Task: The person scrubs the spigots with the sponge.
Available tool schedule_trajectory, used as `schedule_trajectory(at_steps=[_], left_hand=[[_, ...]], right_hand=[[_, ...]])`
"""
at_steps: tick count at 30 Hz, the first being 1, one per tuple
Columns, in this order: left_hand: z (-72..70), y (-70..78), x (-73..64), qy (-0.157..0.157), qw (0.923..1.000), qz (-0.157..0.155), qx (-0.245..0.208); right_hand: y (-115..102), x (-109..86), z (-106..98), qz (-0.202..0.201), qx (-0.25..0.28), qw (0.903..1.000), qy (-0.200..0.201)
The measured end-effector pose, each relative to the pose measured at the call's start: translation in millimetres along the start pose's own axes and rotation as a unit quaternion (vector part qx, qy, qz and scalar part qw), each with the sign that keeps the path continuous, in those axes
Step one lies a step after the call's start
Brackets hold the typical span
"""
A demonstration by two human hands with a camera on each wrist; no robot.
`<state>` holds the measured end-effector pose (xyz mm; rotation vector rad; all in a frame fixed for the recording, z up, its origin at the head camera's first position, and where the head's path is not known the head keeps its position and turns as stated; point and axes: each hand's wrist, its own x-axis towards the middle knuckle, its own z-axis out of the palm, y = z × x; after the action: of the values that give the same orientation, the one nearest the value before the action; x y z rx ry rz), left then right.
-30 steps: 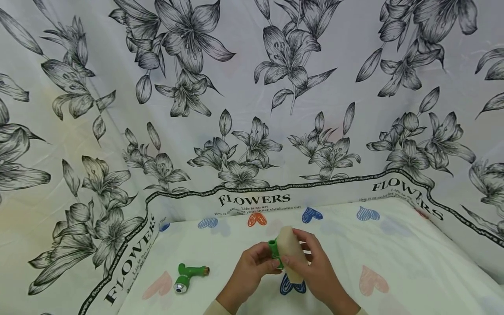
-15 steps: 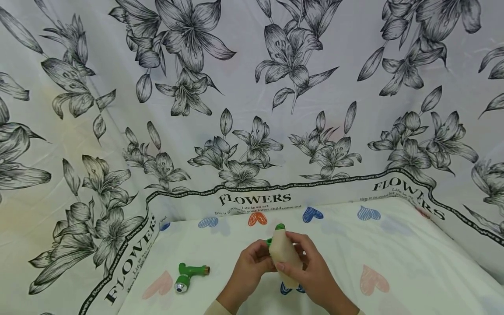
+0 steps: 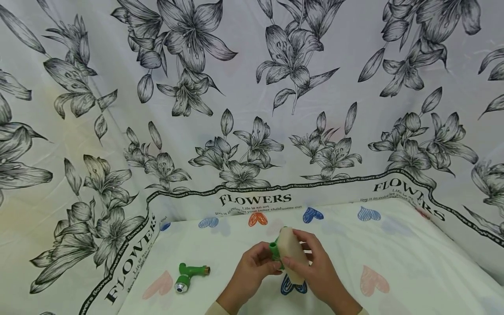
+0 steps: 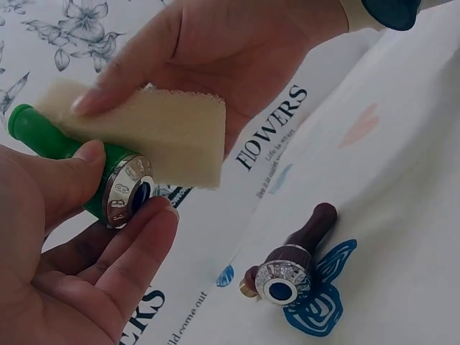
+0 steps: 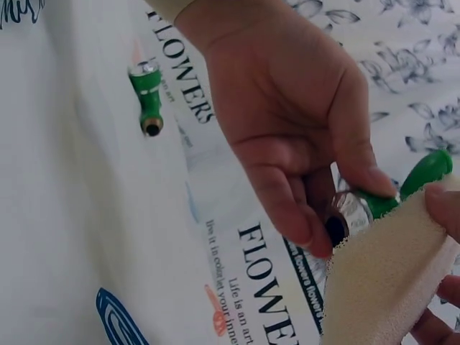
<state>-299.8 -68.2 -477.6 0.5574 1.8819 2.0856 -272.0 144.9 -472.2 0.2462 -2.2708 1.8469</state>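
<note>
Just front of centre in the head view, my left hand [image 3: 252, 269] holds a green pipe fitting [image 3: 274, 250] with a chrome end. The left wrist view shows the thumb on the green body [image 4: 43, 135] and fingers at the marked chrome ring [image 4: 129, 190]. My right hand [image 3: 320, 269] grips a cream block sponge [image 3: 292, 253], thumb on its near face and fingers behind. One sponge face lies against the far side of the fitting and partly hides it. In the right wrist view the sponge [image 5: 388, 280] covers part of the fitting, with its green end [image 5: 428, 172] sticking out.
A second green fitting [image 3: 189, 275], with a chrome end and a brass-coloured thread, lies on the white heart-print cloth [image 3: 220, 253] left of my hands. Behind the cloth hangs a flower-print curtain [image 3: 244, 100], which also runs along both sides.
Half a second ago the sponge was turned left over the fitting, whose green tip stuck up above it. Now the sponge has swung back right, showing the fitting's side. The second fitting stays put.
</note>
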Motion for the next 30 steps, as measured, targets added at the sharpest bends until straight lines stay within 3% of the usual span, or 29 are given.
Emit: schedule_trajectory(at_steps=[10, 17, 30], left_hand=[[1.3, -0.3, -0.3, -0.002, 0.9999, -0.002, 0.017], [3.2, 1.8, -1.1, -0.013, 0.9999, -0.003, 0.01], [0.5, -3.5, 2.8, -0.003, 1.0, -0.006, 0.005]], right_hand=[[11, 6.2, -8, 0.014, 0.002, 0.9999, 0.0], [14, 8.5, -12, 0.027, -0.008, 0.9994, 0.023], [3, -2.4, -2, 0.051, 0.036, 0.998, -0.011]])
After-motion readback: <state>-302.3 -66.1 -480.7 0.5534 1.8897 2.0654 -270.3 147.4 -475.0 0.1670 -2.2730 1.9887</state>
